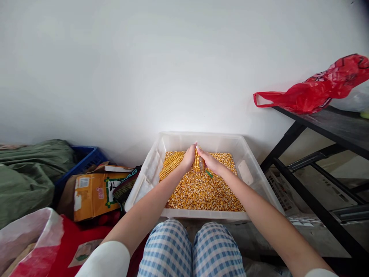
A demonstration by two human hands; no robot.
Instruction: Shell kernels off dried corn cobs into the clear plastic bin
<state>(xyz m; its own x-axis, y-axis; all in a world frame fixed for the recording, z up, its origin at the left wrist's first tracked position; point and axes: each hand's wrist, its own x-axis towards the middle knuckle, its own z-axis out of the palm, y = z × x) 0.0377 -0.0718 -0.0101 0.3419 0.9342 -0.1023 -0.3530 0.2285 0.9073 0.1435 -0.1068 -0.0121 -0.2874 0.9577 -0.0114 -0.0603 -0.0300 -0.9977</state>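
Observation:
Both hands are over a clear plastic bin, gripping one corn cob held roughly upright. My left hand wraps its left side, and my right hand presses on its right side. Part of the cob's right side looks stripped of kernels. Loose corn kernels cover the bin's floor. Whole yellow corn cobs lie at the bin's left, beside my left hand. A small green thing rests on the kernels below my right hand; its kind is unclear.
To the right stands a black-framed rack with a red plastic bag on top. At left are an orange cardboard box, a blue crate, green cloth and a red-and-white sack. A white wall rises behind the bin.

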